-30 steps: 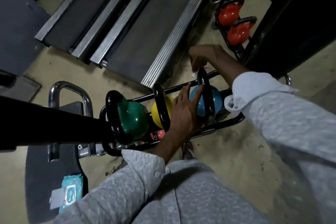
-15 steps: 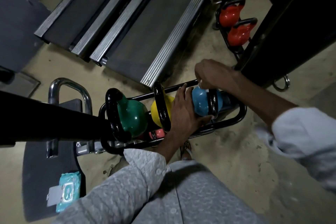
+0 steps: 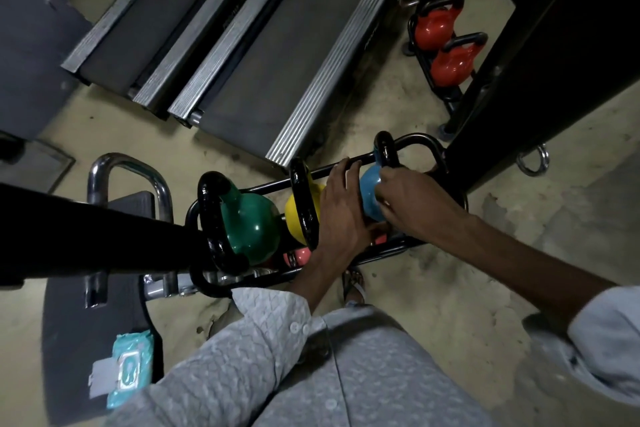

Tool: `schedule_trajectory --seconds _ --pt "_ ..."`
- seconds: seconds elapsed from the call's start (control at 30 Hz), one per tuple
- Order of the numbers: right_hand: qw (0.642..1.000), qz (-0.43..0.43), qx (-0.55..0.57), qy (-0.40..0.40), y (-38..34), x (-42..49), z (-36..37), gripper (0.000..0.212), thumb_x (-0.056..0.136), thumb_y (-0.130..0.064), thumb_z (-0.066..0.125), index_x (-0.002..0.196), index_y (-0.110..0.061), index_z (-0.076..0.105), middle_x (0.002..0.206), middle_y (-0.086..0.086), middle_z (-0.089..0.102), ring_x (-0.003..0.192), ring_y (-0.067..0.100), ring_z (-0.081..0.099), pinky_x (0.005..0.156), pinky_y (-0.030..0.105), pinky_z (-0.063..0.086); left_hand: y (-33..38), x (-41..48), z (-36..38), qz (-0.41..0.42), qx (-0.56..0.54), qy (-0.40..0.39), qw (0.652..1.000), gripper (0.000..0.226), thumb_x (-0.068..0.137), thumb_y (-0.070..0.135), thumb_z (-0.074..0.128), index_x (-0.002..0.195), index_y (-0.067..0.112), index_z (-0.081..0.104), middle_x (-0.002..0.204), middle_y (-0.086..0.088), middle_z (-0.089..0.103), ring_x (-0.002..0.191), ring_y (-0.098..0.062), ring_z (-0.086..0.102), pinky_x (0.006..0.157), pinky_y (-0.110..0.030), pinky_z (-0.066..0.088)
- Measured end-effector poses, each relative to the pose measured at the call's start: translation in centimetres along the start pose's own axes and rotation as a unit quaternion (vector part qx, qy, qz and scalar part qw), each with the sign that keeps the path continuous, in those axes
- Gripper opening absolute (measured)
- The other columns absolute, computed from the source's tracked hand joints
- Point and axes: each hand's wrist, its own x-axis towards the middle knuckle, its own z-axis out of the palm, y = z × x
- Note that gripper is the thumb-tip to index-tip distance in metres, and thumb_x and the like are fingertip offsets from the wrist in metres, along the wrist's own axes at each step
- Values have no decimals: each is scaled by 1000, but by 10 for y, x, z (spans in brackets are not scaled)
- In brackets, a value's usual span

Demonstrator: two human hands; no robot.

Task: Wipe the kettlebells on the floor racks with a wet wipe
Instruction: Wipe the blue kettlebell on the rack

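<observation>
A blue kettlebell (image 3: 367, 189) with a black handle sits at the right end of the black floor rack (image 3: 424, 141), beside a yellow kettlebell (image 3: 316, 193) and a green kettlebell (image 3: 251, 225). My left hand (image 3: 341, 215) lies spread against the blue kettlebell's left side, holding it steady. My right hand (image 3: 412, 206) presses on its near right side with the fingers bunched. The wet wipe is hidden under those fingers. Two red kettlebells (image 3: 434, 28) sit on a second rack at the far right.
A pack of wet wipes (image 3: 130, 366) lies on a dark mat at the lower left. Two treadmill decks (image 3: 277, 55) stand beyond the rack. A thick black bar (image 3: 86, 229) crosses the left, and a black frame post (image 3: 540, 62) stands right of the rack.
My right hand has come down from the blue kettlebell's handle to the near side of its body. My left hand has stayed against the kettlebell.
</observation>
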Motion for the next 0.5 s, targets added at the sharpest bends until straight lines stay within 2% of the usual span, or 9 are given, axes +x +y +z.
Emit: schedule_trajectory --seconds 0.07,0.13,0.27,0.37,0.43,0.5 --pt "994 14 85 72 9 -2 -1 10 91 -16 64 90 -10 73 97 6 60 83 25 63 64 28 36 -2 1 0 6 4 -5 1000 116 63 50 90 153 5 33 161 -17 29 148 -31 30 119 -43 30" --pt "982 33 152 108 21 10 -2 11 91 -17 66 90 -10 74 93 5 58 78 22 61 64 30 44 0 3 -3 4 1 -12 1000 121 59 58 90 153 6 34 161 -16 30 148 -29 30 119 -43 31" --pt "939 113 272 177 44 51 6 12 86 -26 68 82 -16 74 87 2 64 78 17 62 65 27 43 1 4 -4 7 5 -19 1000 124 56 61 90 153 8 34 160 -16 32 147 -28 29 117 -40 28" --pt "862 200 427 183 65 73 16 12 87 -26 71 86 -15 75 82 -2 72 78 12 67 70 24 52 -1 5 -4 17 20 -18 999 123 57 62 89 153 9 34 160 -17 31 147 -30 29 117 -43 29" --pt "781 262 542 165 74 84 29 6 89 -20 73 90 -14 74 82 -1 72 79 15 69 74 30 59 1 6 -6 25 21 -25 999 121 58 61 89 155 15 32 162 -16 28 148 -31 29 117 -45 30" --pt "700 307 626 158 76 89 42 5 90 -17 73 85 -15 71 80 1 71 82 21 69 79 38 60 3 7 -8 33 23 -36 999 122 58 60 89 157 21 29 163 -15 24 148 -32 29 116 -47 30"
